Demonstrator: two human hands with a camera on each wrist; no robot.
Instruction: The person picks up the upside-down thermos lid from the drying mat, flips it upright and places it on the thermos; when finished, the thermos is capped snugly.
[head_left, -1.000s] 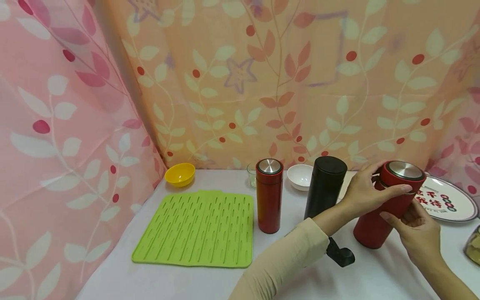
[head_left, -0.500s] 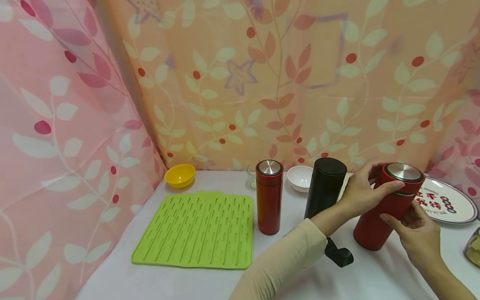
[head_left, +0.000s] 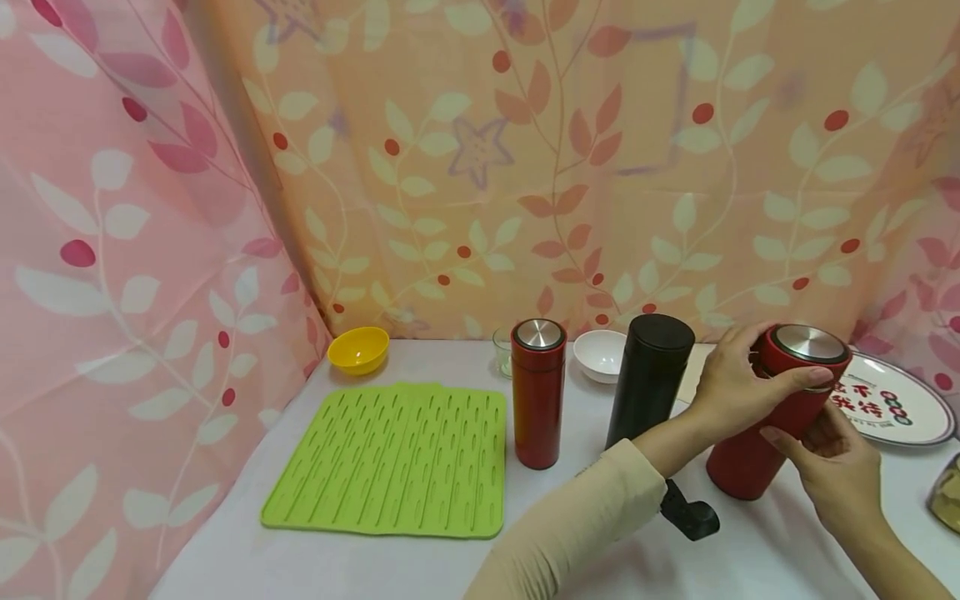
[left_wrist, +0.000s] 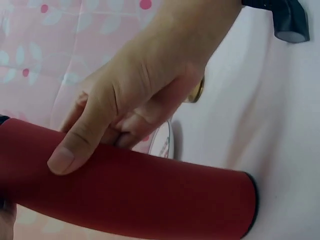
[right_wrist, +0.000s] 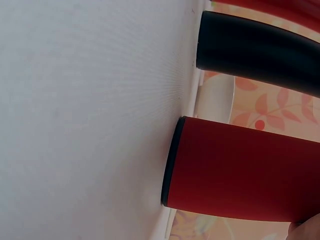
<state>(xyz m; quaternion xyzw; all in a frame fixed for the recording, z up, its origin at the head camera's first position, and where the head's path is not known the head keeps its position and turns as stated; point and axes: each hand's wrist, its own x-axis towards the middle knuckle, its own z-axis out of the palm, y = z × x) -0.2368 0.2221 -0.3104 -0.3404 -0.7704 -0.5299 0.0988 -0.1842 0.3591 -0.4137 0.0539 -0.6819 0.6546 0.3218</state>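
Observation:
Toward the right of the table, a wide red thermos (head_left: 765, 442) stands on its base. My left hand (head_left: 738, 383) grips it around its steel-topped lid (head_left: 808, 342), with the thumb across the near side. Lower down, my right hand (head_left: 843, 471) holds the body, its thumb on the near side and its fingers behind. In the left wrist view, the right hand (left_wrist: 135, 95) clasps the red wall of the thermos. The right wrist view has the thermos base (right_wrist: 172, 162) on the white table, with a bit of a hand at the lower right corner.
A black bottle (head_left: 651, 375) and a slimmer red thermos (head_left: 538, 400) stand left of the hands. Behind are a white bowl (head_left: 600, 357), a glass (head_left: 502, 354) and a yellow bowl (head_left: 358, 350). A green mat (head_left: 390, 462) lies left; a printed plate (head_left: 892, 400) lies right.
My left hand has turned slightly on the lid, its thumb moving right and its wrist shifting along. The right hand and the thermos keep their place.

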